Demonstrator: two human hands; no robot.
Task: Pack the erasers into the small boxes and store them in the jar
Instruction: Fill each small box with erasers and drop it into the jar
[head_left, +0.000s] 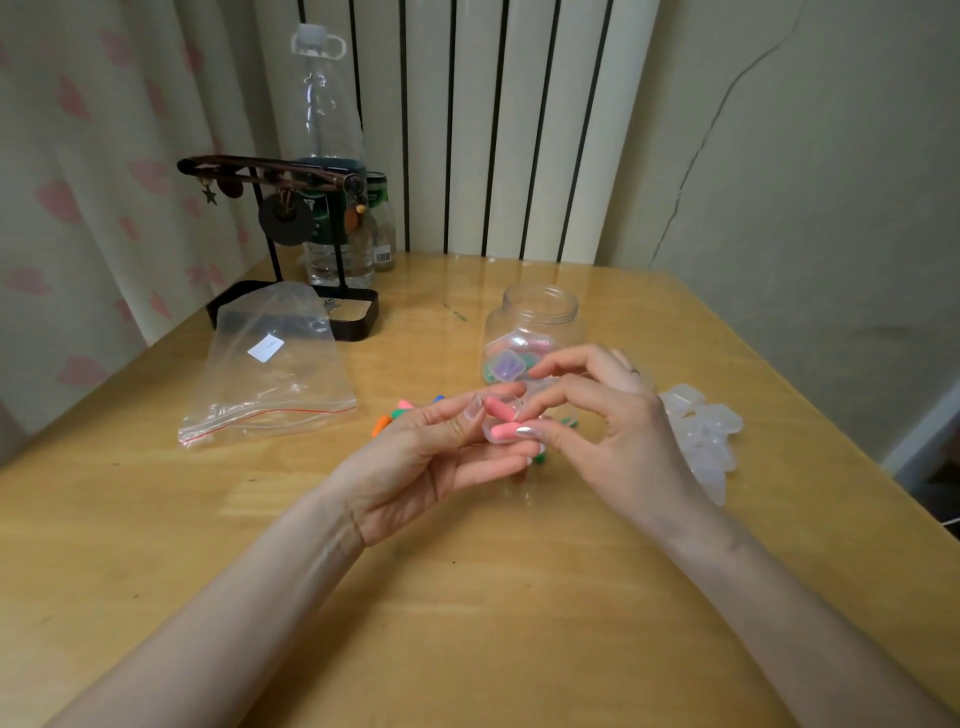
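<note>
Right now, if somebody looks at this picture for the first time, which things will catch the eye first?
The left hand and the right hand meet at mid-table, both holding a small clear box with pink erasers inside. Just behind them stands the open jar, some filled boxes in it. A pile of empty boxes lies to the right, a clear plastic bag to the left.

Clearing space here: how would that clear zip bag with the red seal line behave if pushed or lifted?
The clear plastic zip bag looks thin and wrinkled, so it would probably flop when lifted. It seems empty, so likely light. On the glossy wooden table it may bunch up when pushed.
</note>
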